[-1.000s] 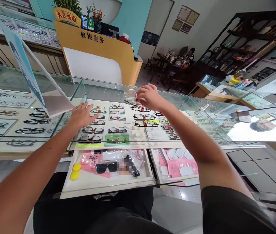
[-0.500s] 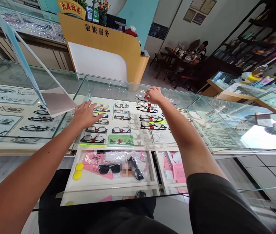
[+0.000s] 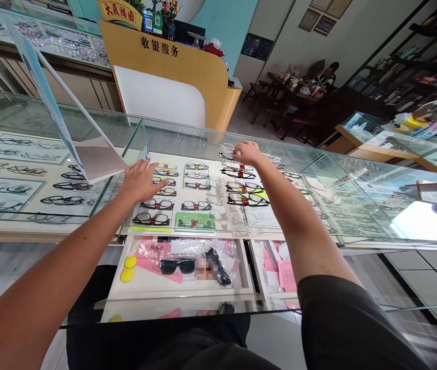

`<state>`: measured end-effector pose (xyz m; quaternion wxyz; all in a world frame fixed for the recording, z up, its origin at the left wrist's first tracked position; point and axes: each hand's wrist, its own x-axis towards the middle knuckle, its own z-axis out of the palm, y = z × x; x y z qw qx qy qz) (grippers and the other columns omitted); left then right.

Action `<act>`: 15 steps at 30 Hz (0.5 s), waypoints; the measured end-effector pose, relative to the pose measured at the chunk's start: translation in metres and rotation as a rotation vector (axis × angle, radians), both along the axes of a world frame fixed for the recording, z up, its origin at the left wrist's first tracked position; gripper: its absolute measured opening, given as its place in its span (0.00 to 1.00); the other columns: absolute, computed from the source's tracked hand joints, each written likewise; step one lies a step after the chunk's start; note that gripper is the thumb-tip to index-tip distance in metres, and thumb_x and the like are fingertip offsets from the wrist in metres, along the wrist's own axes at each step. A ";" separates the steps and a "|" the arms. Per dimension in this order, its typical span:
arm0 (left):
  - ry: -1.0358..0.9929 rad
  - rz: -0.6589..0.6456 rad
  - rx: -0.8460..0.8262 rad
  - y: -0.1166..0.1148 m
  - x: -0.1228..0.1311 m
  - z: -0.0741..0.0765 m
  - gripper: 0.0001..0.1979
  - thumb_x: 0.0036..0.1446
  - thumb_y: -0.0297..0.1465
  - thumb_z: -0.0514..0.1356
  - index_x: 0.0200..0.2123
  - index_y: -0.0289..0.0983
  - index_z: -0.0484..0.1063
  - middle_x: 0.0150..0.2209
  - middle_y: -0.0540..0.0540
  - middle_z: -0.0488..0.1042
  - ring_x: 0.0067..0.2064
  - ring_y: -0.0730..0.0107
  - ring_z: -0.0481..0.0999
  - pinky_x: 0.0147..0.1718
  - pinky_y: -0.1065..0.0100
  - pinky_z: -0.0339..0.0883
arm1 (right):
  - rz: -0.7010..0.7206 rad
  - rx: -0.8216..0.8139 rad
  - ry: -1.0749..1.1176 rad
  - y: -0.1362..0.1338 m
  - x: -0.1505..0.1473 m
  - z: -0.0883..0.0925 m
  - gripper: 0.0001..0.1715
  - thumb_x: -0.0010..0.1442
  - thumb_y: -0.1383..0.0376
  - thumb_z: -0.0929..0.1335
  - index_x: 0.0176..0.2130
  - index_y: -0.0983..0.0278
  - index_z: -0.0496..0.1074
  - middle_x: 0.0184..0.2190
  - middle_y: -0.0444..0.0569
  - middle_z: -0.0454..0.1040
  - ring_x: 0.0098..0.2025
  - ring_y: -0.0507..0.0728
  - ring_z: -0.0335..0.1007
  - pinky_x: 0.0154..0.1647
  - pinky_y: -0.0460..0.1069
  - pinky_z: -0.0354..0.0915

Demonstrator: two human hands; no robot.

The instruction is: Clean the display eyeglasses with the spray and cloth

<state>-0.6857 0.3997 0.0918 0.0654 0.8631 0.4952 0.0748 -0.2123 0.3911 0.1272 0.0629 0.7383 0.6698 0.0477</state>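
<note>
My left hand (image 3: 140,181) is open, its fingers spread over the glass display case beside a folded white-and-blue sign (image 3: 101,160). Below and to its right are rows of eyeglasses (image 3: 151,219) and a green card (image 3: 195,221) with a pair on it. At the far end of the right-hand column, my right hand (image 3: 248,153) has its fingers curled and closed on a pair of eyeglasses (image 3: 226,155); its fingertips are partly hidden. Nearer me in that column lie black-framed eyeglasses (image 3: 246,199) with red tags.
An open drawer (image 3: 147,292) below the case holds bagged sunglasses (image 3: 177,265), yellow discs (image 3: 127,275) and pink papers. Another drawer (image 3: 270,295) is beside it. Beyond the case stands a yellow-and-white counter (image 3: 160,92). A person (image 3: 326,76) sits at a far table.
The view has turned slightly, so the scene sits a little farther right in the picture. Both hands keep nearly the same places over the case.
</note>
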 end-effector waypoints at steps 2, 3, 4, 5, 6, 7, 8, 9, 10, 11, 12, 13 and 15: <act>0.006 0.003 -0.002 -0.001 0.000 0.001 0.43 0.73 0.58 0.51 0.79 0.38 0.63 0.84 0.33 0.56 0.84 0.37 0.53 0.78 0.37 0.52 | -0.009 0.009 0.005 -0.001 -0.003 -0.001 0.28 0.76 0.56 0.60 0.56 0.60 0.85 0.67 0.57 0.81 0.72 0.70 0.64 0.76 0.67 0.53; 0.007 0.003 -0.003 -0.001 0.000 0.002 0.43 0.73 0.58 0.51 0.79 0.38 0.63 0.84 0.32 0.56 0.84 0.37 0.53 0.78 0.37 0.52 | -0.014 0.017 0.007 -0.002 -0.004 -0.002 0.30 0.77 0.57 0.58 0.55 0.60 0.86 0.67 0.57 0.81 0.72 0.70 0.65 0.76 0.67 0.53; 0.008 0.002 -0.005 -0.002 0.001 0.002 0.43 0.73 0.58 0.51 0.79 0.38 0.63 0.84 0.32 0.56 0.84 0.38 0.53 0.78 0.37 0.52 | -0.019 0.027 0.008 -0.003 -0.006 -0.003 0.31 0.78 0.58 0.57 0.54 0.61 0.86 0.66 0.57 0.81 0.72 0.70 0.65 0.76 0.68 0.52; 0.009 0.002 -0.007 -0.002 0.001 0.003 0.43 0.73 0.58 0.51 0.79 0.37 0.63 0.84 0.32 0.56 0.84 0.38 0.53 0.78 0.37 0.52 | -0.025 0.038 0.007 -0.004 -0.008 -0.003 0.31 0.78 0.59 0.56 0.53 0.60 0.86 0.66 0.58 0.82 0.72 0.70 0.65 0.76 0.68 0.52; 0.009 0.001 -0.009 -0.003 0.001 0.004 0.43 0.73 0.58 0.51 0.79 0.37 0.63 0.83 0.31 0.56 0.84 0.38 0.53 0.78 0.38 0.52 | -0.031 0.051 0.005 -0.006 -0.010 -0.003 0.30 0.78 0.60 0.57 0.52 0.60 0.87 0.66 0.57 0.82 0.72 0.70 0.64 0.76 0.68 0.53; 0.010 0.002 -0.010 -0.003 0.001 0.004 0.43 0.73 0.58 0.51 0.80 0.37 0.63 0.83 0.31 0.56 0.84 0.39 0.52 0.78 0.38 0.52 | -0.038 0.065 0.002 -0.008 -0.013 -0.002 0.29 0.77 0.61 0.58 0.52 0.60 0.87 0.67 0.57 0.82 0.73 0.71 0.64 0.76 0.68 0.53; 0.012 0.003 -0.011 -0.003 0.001 0.004 0.43 0.73 0.57 0.50 0.80 0.36 0.63 0.83 0.31 0.56 0.84 0.39 0.52 0.78 0.38 0.52 | -0.047 0.081 0.000 -0.010 -0.015 0.001 0.27 0.77 0.61 0.60 0.52 0.60 0.87 0.67 0.57 0.81 0.73 0.72 0.64 0.75 0.68 0.54; 0.013 0.005 -0.012 -0.003 0.001 0.004 0.43 0.73 0.57 0.50 0.80 0.36 0.62 0.84 0.31 0.55 0.84 0.39 0.52 0.78 0.39 0.52 | -0.057 0.099 -0.004 -0.012 -0.019 0.004 0.26 0.76 0.61 0.61 0.52 0.60 0.88 0.68 0.57 0.80 0.73 0.72 0.63 0.75 0.68 0.54; 0.014 0.006 -0.014 -0.003 0.001 0.004 0.43 0.73 0.57 0.50 0.80 0.36 0.62 0.84 0.31 0.55 0.84 0.40 0.52 0.78 0.39 0.51 | -0.067 0.119 -0.008 -0.016 -0.023 0.008 0.25 0.76 0.60 0.62 0.52 0.61 0.88 0.70 0.58 0.79 0.73 0.73 0.63 0.75 0.68 0.55; 0.014 0.006 -0.014 -0.002 0.001 0.004 0.44 0.73 0.57 0.50 0.80 0.36 0.62 0.84 0.31 0.55 0.84 0.40 0.52 0.78 0.39 0.51 | -0.076 0.144 -0.010 -0.021 -0.027 0.014 0.25 0.76 0.60 0.63 0.54 0.62 0.88 0.71 0.58 0.78 0.73 0.73 0.62 0.75 0.68 0.55; 0.011 0.005 -0.013 -0.002 0.001 0.004 0.44 0.73 0.57 0.50 0.80 0.36 0.62 0.84 0.31 0.55 0.84 0.40 0.52 0.79 0.39 0.51 | -0.081 0.176 -0.007 -0.027 -0.032 0.021 0.25 0.76 0.60 0.63 0.55 0.62 0.87 0.71 0.59 0.77 0.72 0.73 0.63 0.74 0.68 0.56; 0.008 0.002 -0.012 -0.001 0.001 0.003 0.44 0.73 0.57 0.50 0.80 0.35 0.62 0.84 0.31 0.55 0.84 0.40 0.52 0.79 0.39 0.51 | -0.081 0.211 -0.001 -0.035 -0.038 0.028 0.25 0.76 0.60 0.63 0.56 0.62 0.87 0.71 0.59 0.78 0.71 0.73 0.65 0.73 0.67 0.57; -0.001 -0.001 -0.008 0.000 0.000 0.000 0.44 0.73 0.58 0.50 0.80 0.36 0.62 0.84 0.31 0.55 0.84 0.40 0.52 0.78 0.39 0.51 | -0.057 0.257 0.021 -0.059 -0.049 0.043 0.25 0.77 0.61 0.63 0.56 0.63 0.86 0.65 0.60 0.81 0.65 0.71 0.71 0.67 0.63 0.63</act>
